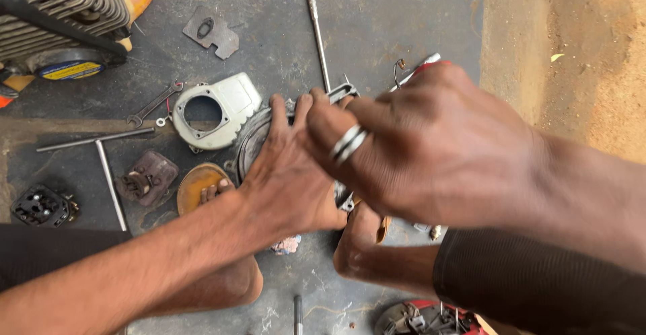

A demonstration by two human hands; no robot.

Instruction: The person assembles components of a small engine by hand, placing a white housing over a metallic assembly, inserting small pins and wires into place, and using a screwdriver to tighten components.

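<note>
Grey metal part: we press both hands on a round, ribbed grey metal engine casing (252, 140) lying on the dark concrete floor (377, 18), at the middle of the view, just right of a pale grey housing with a round hole (215, 109).
Left hand: our left hand (286, 173) lies flat over the casing, fingers spread and nearly straight, palm bearing down; it grips nothing that we can see, it only steadies.
Right hand: our right hand (431, 143), with a silver ring on one finger, curls its fingers around a slim grey metal wrench (340, 92) at the casing's top edge.
Step in hand: we judge that a fastener on the casing is being turned while the other hand holds the part from spinning.
Next move: it seems to call for firm downward pressure and a steady swing of the tool, kept seated so it does not slip.
Feet: our bare feet (363, 247) rest on the floor just below the casing.
Around: a long steel rod (318, 39), a small open-ended spanner (153, 103), a dark flat gasket plate (212, 32), a finned engine block (64, 5) at top left, and sandy ground (572, 59) at right.
Hidden: our hands cover most of the casing, so the fastener and the wrench head cannot be made out.
Blurred: the right hand is soft with motion.
Cut off: a red and grey part (431, 318) at the bottom edge.
</note>
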